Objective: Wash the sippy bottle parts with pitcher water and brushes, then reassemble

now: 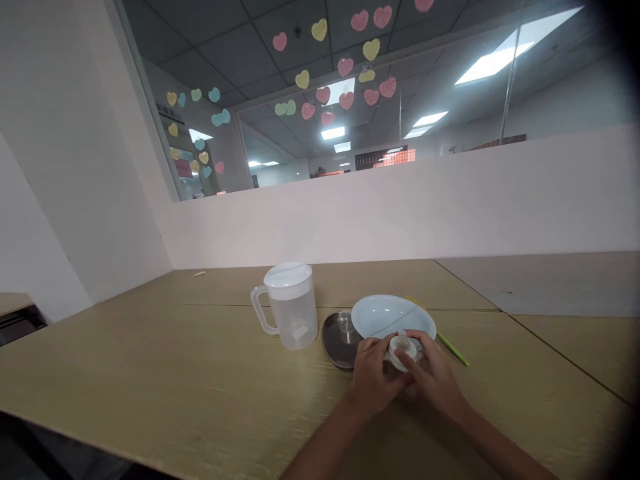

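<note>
Both of my hands close round a small white round item with a clear knob on top (403, 348), just in front of a white oval plate (380, 313). My left hand (373, 377) grips its left side, fingers bent. On the other side, my right hand (437, 373) holds it with the thumb across its front. The item's lower part is hidden by my fingers. Left of the plate lies a dark round tray (334, 343) with a small clear cup (345, 321) on it.
A lidded translucent pitcher (296, 313) stands left of the tray, its handle to the left. A green stick (454, 349) lies right of the plate. The wooden table (175, 367) meets a white wall (300, 230) at the back.
</note>
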### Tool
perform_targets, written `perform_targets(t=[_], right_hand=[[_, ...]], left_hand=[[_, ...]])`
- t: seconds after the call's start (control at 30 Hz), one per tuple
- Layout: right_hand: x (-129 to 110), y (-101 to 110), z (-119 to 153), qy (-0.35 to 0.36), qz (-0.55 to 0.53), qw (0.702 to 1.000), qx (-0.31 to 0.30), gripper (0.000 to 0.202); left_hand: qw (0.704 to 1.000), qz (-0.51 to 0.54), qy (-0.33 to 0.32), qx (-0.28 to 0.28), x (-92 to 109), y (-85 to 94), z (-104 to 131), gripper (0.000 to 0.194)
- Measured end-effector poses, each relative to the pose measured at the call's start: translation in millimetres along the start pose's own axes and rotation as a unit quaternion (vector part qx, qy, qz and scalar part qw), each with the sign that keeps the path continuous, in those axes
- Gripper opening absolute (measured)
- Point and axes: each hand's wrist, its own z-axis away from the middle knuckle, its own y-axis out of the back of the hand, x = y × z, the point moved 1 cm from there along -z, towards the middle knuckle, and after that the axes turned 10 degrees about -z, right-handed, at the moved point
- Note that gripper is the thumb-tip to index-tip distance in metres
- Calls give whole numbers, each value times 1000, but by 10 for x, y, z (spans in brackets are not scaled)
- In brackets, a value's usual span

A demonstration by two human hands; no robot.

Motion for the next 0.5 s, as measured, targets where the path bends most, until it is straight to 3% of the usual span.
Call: perform_targets(t=[0.13,0.3,0.5], right_hand=[[69,57,-27,49,-71,995,-43,44],[35,52,-73,72,-10,997,-12,46],[-17,4,-72,83,45,996,7,42]], left_hand=[[1000,14,14,5,-8,-1,9,67],[999,-4,22,25,-79,-70,19,71],[997,-63,-12,48,-66,-59,-4,60]])
